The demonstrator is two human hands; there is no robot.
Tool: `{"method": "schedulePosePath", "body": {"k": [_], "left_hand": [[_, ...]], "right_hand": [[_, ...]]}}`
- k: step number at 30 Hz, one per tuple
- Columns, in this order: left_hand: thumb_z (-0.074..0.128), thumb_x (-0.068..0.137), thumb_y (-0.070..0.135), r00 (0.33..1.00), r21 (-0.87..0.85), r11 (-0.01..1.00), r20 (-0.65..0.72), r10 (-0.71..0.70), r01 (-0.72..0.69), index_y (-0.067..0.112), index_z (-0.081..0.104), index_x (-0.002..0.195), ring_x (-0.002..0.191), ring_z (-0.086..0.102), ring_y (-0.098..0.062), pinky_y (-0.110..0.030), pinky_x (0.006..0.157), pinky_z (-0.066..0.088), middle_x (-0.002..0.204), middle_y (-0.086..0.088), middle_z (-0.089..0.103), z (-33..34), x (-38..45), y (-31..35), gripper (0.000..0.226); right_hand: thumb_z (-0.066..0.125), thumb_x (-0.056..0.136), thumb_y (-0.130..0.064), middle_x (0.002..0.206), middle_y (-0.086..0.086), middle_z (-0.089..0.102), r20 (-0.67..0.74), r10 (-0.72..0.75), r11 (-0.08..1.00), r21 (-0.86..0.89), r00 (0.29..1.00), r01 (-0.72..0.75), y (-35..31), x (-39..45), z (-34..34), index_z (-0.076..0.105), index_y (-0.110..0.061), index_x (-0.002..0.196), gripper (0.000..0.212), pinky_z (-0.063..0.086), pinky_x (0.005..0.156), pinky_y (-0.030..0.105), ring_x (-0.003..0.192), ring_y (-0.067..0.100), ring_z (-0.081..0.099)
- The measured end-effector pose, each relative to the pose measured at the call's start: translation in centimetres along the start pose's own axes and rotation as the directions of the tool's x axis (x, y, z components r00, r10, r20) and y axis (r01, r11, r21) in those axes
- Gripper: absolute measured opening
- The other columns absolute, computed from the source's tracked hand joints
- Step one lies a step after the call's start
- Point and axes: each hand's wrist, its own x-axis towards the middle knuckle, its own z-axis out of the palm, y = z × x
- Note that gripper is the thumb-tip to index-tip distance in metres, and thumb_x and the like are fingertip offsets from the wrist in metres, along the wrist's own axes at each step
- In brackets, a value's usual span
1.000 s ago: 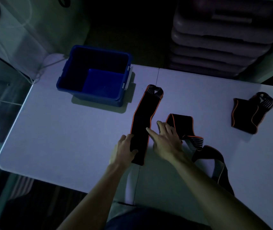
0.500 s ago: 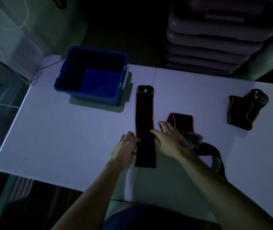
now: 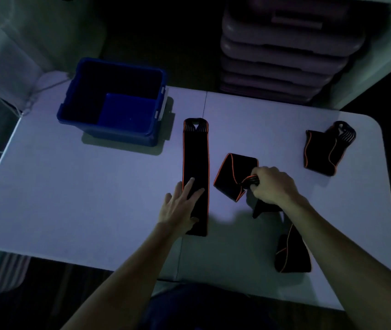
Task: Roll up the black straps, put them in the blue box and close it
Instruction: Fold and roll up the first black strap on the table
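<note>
**Right hand off flat strap, now on crumpled strap**

Right hand point(image 3: 271, 185) has left the flat strap point(image 3: 195, 167) since half a second ago and now grips the ribbed end of the crumpled strap point(image 3: 235, 175), fingers curled round it, that end raised off the counter point(image 3: 70, 198). Flat strap same spot, straightened, lying lengthwise from near edge toward far edge.

Near to far: dark-clothed lap at the near edge, both bare forearms reaching in. Tail of the crumpled strap bunches close to the near edge on the right side, under the right forearm; black with orange edging. Left hand point(image 3: 180, 206) lies flat, fingers straight and spread, pressing the near part of the flat strap, fingertips on the fabric, palm partly on the counter beside its left edge. Flat strap's looped ribbed end points to the far edge. Crumpled strap just right of the flat one, not touching it. Third strap point(image 3: 323, 148), folded over, sits toward the far right corner, well apart from the hands.

Blue box point(image 3: 116, 101) stands at the far left corner, lid off, nothing visible inside. Beyond the far edge, a stack of grey trays point(image 3: 285, 51) in dim light.
</note>
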Motion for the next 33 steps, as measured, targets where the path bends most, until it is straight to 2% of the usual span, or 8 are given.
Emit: {"method": "schedulePosePath", "body": {"k": [3, 7, 12, 17, 19, 22, 25, 33], "left_hand": [[0.071, 0.08, 0.043, 0.998, -0.147, 0.989, -0.057, -0.021, 0.013, 0.027, 0.022, 0.153, 0.148, 0.012, -0.029, -0.049, 0.114, 0.03, 0.163, -0.005, 0.011, -1.2, 0.2, 0.4, 0.09], [0.077, 0.071, 0.043, 0.95, -0.531, 0.833, -0.311, -0.021, -0.156, 0.022, 0.034, 0.145, 0.13, 0.036, -0.017, -0.034, 0.106, 0.042, 0.144, 0.001, 0.036, -4.5, 1.2, 3.5, 0.088], [0.079, 0.069, 0.047, 0.924, -0.752, 0.625, -0.361, -0.126, -0.209, 0.028, 0.038, 0.145, 0.133, 0.039, -0.011, -0.027, 0.106, 0.037, 0.144, 0.007, 0.042, -8.2, 3.3, 7.2, 0.088], [0.065, 0.088, 0.034, 0.895, -0.934, 0.289, -0.304, -0.326, -0.212, 0.036, 0.067, 0.097, 0.087, 0.068, -0.008, -0.034, 0.075, 0.056, 0.1, -0.001, 0.073, -9.4, 4.4, 7.5, 0.01], [0.059, 0.089, 0.031, 0.891, -0.958, 0.22, -0.257, -0.374, -0.184, 0.027, 0.069, 0.085, 0.067, 0.067, -0.013, -0.029, 0.061, 0.051, 0.083, -0.009, 0.073, -10.0, 4.1, 7.0, 0.011], [0.052, 0.096, 0.015, 0.91, -0.976, 0.157, -0.202, -0.363, -0.154, 0.018, 0.062, 0.078, 0.054, 0.062, -0.007, -0.019, 0.048, 0.045, 0.066, 0.005, 0.065, -11.4, 3.4, 6.3, 0.022], [0.049, 0.096, 0.01, 0.94, -0.973, 0.183, -0.19, -0.282, -0.142, 0.015, 0.063, 0.078, 0.057, 0.061, -0.005, -0.017, 0.053, 0.044, 0.066, 0.006, 0.063, -12.1, 3.0, 6.0, 0.023], [0.064, 0.092, 0.01, 0.986, -0.984, 0.165, -0.092, -0.137, -0.069, 0.005, 0.068, 0.104, 0.068, 0.07, -0.006, -0.013, 0.06, 0.052, 0.085, -0.003, 0.072, -11.7, 2.1, 4.8, 0.014]], "right_hand": [[0.065, 0.084, -0.027, 0.088, 0.002, 0.068, -0.058, 0.037, 0.909, 0.416, 0.998, -0.01, -0.8, -0.1, -1.7, 0.066, -0.023, 0.09, 0.007, 0.051, 0.065, 0.034, 0.079, 0.022, 0.066], [0.072, 0.086, -0.018, 0.096, 0.012, 0.069, 0.013, 0.115, 0.417, 0.907, 0.993, -0.061, -3.5, -1.2, -5.6, 0.063, -0.012, 0.109, 0.025, 0.056, 0.055, 0.03, 0.078, 0.023, 0.069], [0.067, 0.09, -0.008, 0.101, 0.017, 0.065, 0.063, -0.06, 0.036, 0.998, 0.996, -0.061, -6.1, -2.7, -9.7, 0.062, -0.001, 0.112, 0.024, 0.062, 0.073, 0.049, 0.086, 0.029, 0.072], [0.061, 0.092, -0.019, 0.098, 0.018, 0.07, -0.004, -0.23, -0.215, 0.975, 0.973, -0.047, -6.9, -3.4, -11.8, 0.061, 0.004, 0.11, 0.029, 0.061, 0.073, 0.042, 0.09, 0.032, 0.073], [0.058, 0.095, -0.026, 0.095, 0.014, 0.071, -0.049, -0.135, -0.173, 0.985, 0.99, 0.025, -6.4, -2.7, -11.9, 0.062, 0.001, 0.112, 0.032, 0.061, 0.077, 0.042, 0.089, 0.029, 0.072], [0.056, 0.096, -0.018, 0.098, 0.007, 0.068, -0.179, 0.03, 0.208, 0.963, 0.983, 0.169, -5.3, -1.1, -10.7, 0.067, -0.009, 0.111, 0.021, 0.057, 0.078, 0.035, 0.09, 0.023, 0.064], [0.057, 0.096, -0.019, 0.1, 0.001, 0.068, -0.062, -0.145, 0.445, 0.887, 0.988, 0.121, -5.6, -0.7, -9.1, 0.067, -0.008, 0.11, 0.021, 0.048, 0.081, 0.028, 0.093, 0.014, 0.063], [0.064, 0.091, -0.012, 0.093, 0.007, 0.072, -0.093, -0.059, 0.208, 0.973, 0.994, 0.103, -7.5, -0.2, -8.2, 0.071, -0.008, 0.1, 0.012, 0.053, 0.069, 0.028, 0.082, 0.02, 0.07]]}}
